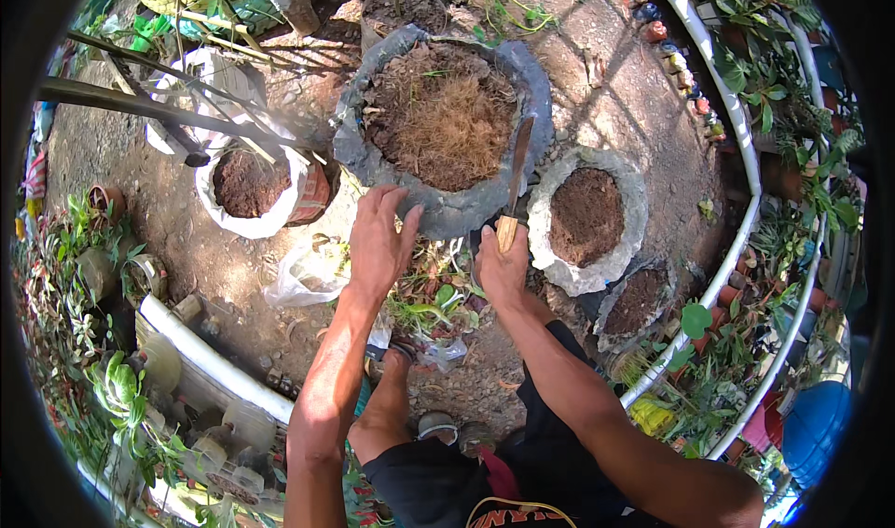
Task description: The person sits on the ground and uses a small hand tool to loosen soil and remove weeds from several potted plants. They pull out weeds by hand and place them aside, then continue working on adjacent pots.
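Observation:
My right hand (502,261) is closed around the wooden handle of a long knife (521,154), whose rusty blade points away from me along the right rim of a large grey planter (447,210). The planter is filled with brown soil and dry fibrous matter (461,119). My left hand (384,238) rests with spread fingers at the near left rim of this planter, holding nothing. Close by on the right is a pale, rough-rimmed planter (587,276) with soil. Below the large planter, plant scraps (433,304) lie on the ground between my forearms.
At the left stand a white sack of soil (252,229) and a clear plastic bag (301,283). Wooden poles (161,114) reach in from the upper left. A smaller soil-filled planter (633,304) sits at the lower right. Curved white pipes (745,227) edge the potted plants.

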The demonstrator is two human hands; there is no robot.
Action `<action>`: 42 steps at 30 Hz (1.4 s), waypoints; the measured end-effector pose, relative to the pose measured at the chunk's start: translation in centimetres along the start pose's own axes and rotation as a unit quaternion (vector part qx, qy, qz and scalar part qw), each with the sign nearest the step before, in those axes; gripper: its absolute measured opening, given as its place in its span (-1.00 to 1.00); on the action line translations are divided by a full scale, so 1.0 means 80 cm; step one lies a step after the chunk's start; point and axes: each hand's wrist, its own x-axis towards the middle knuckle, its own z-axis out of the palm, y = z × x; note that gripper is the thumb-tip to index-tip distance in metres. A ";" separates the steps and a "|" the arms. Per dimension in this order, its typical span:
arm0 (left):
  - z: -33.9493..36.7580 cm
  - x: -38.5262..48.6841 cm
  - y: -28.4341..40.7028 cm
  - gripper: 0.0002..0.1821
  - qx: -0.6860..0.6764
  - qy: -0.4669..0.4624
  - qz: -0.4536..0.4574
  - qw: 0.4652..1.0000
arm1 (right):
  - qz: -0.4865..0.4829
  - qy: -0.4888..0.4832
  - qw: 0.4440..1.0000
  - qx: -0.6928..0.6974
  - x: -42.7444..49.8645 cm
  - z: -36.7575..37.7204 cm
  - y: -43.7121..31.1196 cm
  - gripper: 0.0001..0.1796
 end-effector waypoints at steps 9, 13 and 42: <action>0.088 0.198 0.003 -0.45 0.194 -0.113 0.025 0.974 | -0.038 -0.032 0.999 -0.005 0.030 -0.006 -0.029 -0.77; 0.024 0.205 0.008 -0.63 0.134 -0.024 -0.012 0.991 | -0.034 -0.034 0.999 0.008 0.038 -0.013 -0.025 -0.76; 0.031 0.191 -0.029 -0.60 0.159 -0.020 0.035 0.987 | 0.027 -0.034 0.999 -0.004 0.043 -0.008 -0.046 -0.66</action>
